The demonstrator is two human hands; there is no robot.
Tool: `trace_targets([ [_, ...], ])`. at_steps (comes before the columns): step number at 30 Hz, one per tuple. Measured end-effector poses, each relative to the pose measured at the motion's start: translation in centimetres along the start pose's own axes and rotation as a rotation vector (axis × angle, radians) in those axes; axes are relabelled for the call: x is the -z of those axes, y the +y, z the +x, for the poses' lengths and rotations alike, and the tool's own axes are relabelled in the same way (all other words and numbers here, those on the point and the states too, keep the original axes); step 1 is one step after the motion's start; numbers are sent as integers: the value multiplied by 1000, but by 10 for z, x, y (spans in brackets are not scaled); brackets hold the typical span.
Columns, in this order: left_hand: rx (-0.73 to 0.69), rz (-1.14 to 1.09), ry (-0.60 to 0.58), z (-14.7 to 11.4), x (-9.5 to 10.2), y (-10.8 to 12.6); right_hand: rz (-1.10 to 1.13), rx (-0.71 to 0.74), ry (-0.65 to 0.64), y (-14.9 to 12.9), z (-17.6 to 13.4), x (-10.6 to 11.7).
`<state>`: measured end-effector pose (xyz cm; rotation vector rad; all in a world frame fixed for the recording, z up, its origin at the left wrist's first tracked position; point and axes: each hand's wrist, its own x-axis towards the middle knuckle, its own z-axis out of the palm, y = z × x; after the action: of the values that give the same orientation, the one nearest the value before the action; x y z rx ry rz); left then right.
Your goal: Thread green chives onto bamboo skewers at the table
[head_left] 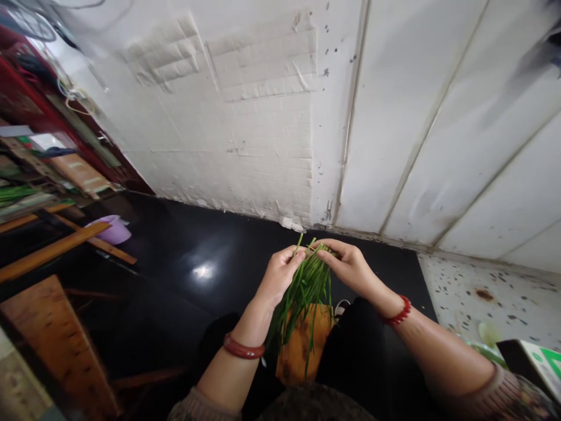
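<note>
My left hand [283,271] is closed, thumb and fingers pinching a few thin green stalks whose cut ends poke up above the knuckles. Opposite it, my right hand [346,262] grips the upper end of a bunch of chives [310,283]. The long leaves droop below both hands, over a small wooden stool [302,354] between my knees. Both hands are close together, fingertips almost meeting at the top of the bunch. Fingers partly hide the gripped ends.
A white wall [245,128] rises ahead from the dark floor [175,251]. To the left are a wooden bench [56,339], a purple bucket [114,230] and wooden bars. At lower right lies a green-and-white box [537,365] near speckled flooring [495,286].
</note>
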<state>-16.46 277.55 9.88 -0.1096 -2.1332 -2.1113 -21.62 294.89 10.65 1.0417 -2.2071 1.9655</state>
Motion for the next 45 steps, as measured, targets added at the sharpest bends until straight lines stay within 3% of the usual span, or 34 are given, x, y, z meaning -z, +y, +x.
trace_targets([
  [4, -32, 67, 149, 3, 21, -9, -64, -25, -6, 7, 14, -11],
  [7, -64, 128, 144, 15, 29, -10, -162, -9, 33, 4, 25, -10],
  [14, -215, 247, 118, 64, 6, -13, -246, -30, 205, 11, 32, 34],
  [17, -223, 269, 76, 70, 0, -25, -262, -44, 218, 27, 28, 37],
  [22, -138, 204, 148, 63, 9, -36, -187, -38, 171, 44, 32, 7],
  [26, -42, 154, 215, 55, 29, -30, -24, -131, 124, 45, 41, -28],
  [31, -47, 153, 284, 43, 56, -27, 104, -210, 76, 44, 49, -63],
  [45, -55, 146, 395, 6, 97, -29, 143, -123, -50, 40, 49, -111],
])
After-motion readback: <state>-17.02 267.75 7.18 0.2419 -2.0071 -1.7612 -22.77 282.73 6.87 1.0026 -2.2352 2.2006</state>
